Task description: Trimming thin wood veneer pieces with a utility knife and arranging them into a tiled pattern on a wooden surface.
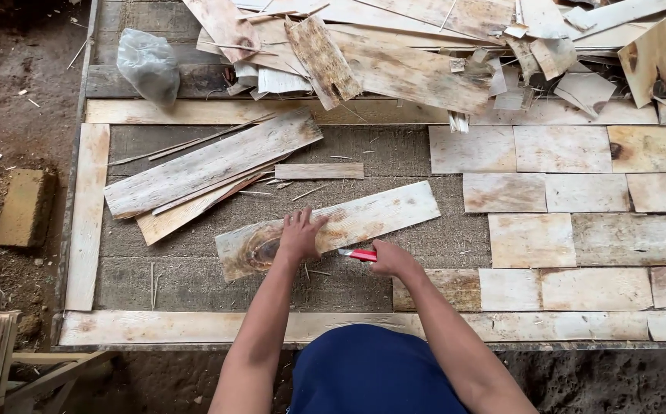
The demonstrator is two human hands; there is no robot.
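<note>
L hand lay flat, fingers spread, pinning the long knotted pale wood veneer strip; R hand fingers were closed on the red utility knife at the strip's edge, mid-trim; steady pull likely req'd.

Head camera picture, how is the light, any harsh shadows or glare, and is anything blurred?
Head view: soft, even daylight, no glare, only faint shadows under the left hand and the long veneer strip that it presses. Head view: focus is sharp across the scrap pile; the right hand with the red cutter shows no motion blur. Head view: straight board edges bow slightly near the frame edges.
</note>
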